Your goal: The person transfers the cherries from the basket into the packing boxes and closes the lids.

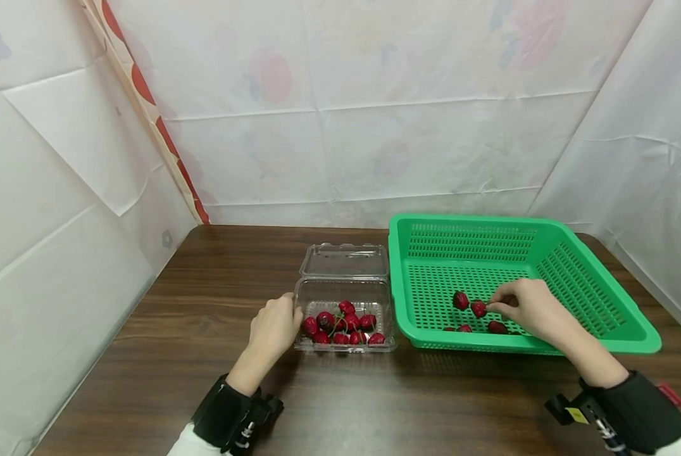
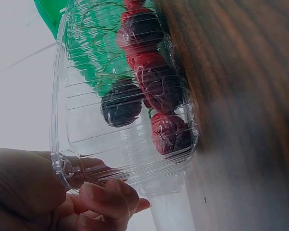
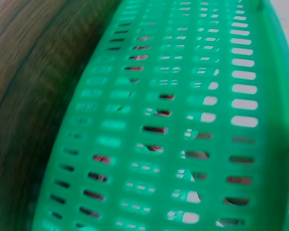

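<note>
Left grip point(image 1: 274, 323) with fingers point(image 2: 110, 199) curled, right grip point(image 1: 534, 309) in a thumb-and-finger pinch, both forearms point(image 1: 595, 361) aslant inward.

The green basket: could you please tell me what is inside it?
Red cherries show inside; the right hand and near rim hide parts of the floor in the head view.

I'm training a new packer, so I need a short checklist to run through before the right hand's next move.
1. Plastic box steadied: ok, the left hand grips its side.
2. Lid out of the way: ok, folded back.
3. Cherry held: ok, the right hand pinches it or its stem.
4. Neighbouring cherry separate: cannot tell, it sits close beside.
5. Basket emptied: not ok, cherries remain inside.
</note>
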{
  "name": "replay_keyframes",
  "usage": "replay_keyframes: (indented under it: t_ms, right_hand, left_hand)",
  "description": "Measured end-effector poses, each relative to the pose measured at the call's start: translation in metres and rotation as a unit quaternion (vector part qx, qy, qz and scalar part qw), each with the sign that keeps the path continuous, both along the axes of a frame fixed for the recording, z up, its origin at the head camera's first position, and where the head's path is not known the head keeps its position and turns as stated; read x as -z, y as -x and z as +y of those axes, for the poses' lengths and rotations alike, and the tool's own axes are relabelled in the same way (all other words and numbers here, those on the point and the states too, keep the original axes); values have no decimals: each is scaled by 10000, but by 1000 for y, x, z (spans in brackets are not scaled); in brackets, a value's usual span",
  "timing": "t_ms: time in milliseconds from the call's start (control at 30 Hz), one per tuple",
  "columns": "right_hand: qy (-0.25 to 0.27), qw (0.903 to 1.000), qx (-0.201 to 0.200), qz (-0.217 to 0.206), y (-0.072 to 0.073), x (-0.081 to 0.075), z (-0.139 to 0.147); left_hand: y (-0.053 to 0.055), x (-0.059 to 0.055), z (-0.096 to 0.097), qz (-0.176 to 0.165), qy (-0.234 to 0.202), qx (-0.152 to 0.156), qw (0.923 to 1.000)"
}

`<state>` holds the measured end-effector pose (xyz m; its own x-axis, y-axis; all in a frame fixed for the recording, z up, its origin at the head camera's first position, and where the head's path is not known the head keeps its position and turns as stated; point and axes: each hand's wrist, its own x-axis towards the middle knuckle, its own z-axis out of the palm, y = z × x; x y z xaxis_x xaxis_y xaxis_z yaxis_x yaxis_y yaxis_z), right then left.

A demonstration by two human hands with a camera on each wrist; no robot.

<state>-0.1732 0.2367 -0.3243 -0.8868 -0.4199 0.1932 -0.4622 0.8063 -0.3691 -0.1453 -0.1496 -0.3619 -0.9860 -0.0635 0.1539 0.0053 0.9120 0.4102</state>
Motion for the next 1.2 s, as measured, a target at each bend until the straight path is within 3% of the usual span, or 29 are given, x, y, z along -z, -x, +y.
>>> replay_keyframes:
  t_ms: [267, 600, 1200]
  right_hand:
    - [340, 9972, 265, 608, -11, -11, -14]
    - [635, 9944, 261, 806, -21, -27, -39]
    - [1281, 9898, -78, 614, -26, -50, -94]
  left_hand:
    - [1, -1, 1, 29, 7, 4, 10000]
    - [1, -1, 0, 20, 3, 16, 10000]
    - [-1, -2, 0, -43, -31, 20, 10000]
